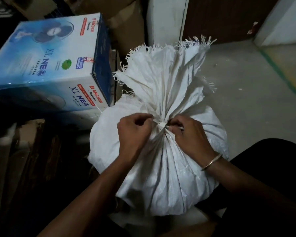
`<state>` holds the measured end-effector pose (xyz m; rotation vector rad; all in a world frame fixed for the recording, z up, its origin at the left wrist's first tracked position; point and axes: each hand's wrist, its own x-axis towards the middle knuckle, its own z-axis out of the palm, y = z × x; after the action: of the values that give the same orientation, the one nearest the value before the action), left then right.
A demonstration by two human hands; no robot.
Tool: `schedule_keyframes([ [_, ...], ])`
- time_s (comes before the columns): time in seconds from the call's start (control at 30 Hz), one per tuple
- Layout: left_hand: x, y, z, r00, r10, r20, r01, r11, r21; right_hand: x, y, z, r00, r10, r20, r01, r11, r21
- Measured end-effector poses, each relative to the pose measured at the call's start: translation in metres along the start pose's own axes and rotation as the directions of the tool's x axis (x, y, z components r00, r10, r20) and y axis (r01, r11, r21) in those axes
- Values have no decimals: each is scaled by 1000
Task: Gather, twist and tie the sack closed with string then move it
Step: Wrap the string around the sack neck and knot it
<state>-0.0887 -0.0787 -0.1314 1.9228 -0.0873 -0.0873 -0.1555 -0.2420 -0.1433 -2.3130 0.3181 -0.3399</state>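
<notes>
A full white woven sack (161, 177) stands upright in front of me, its frayed mouth gathered into a tight neck and fanning out above. A thin white string (161, 124) wraps the neck. My left hand (135, 132) pinches one string end at the left of the neck. My right hand (190, 134), with a metal bangle on the wrist, pinches the other end at the right. Both hands press against the sack's top.
A blue and white table fan box (46, 65) lies close to the sack's left. Brown cardboard boxes (125, 23) stand behind it. Dark cartons (24, 159) fill the lower left. Grey floor (255, 100) with a green line extends to the right.
</notes>
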Motion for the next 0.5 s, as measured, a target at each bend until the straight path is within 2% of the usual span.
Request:
schedule_keyframes([
  [0.07, 5, -2, -1, 1000, 0, 4, 0, 1000, 8, 2, 2, -3, 1000, 17, -4, -17, 1000, 5],
  [0.2, 15, -12, 2, 991, -15, 130, 15, 1000, -2, 7, 6, -5, 999, 11, 42, -9, 999, -52],
  [0.37, 21, -21, 4, 980, -38, 195, 46, 998, -37, 16, 7, -9, 993, 44, 110, -39, 998, -47],
  [0.5, 17, -24, 13, 984, -44, 173, 57, 996, -69, 14, 5, 3, 998, 47, 43, -42, 994, -101],
])
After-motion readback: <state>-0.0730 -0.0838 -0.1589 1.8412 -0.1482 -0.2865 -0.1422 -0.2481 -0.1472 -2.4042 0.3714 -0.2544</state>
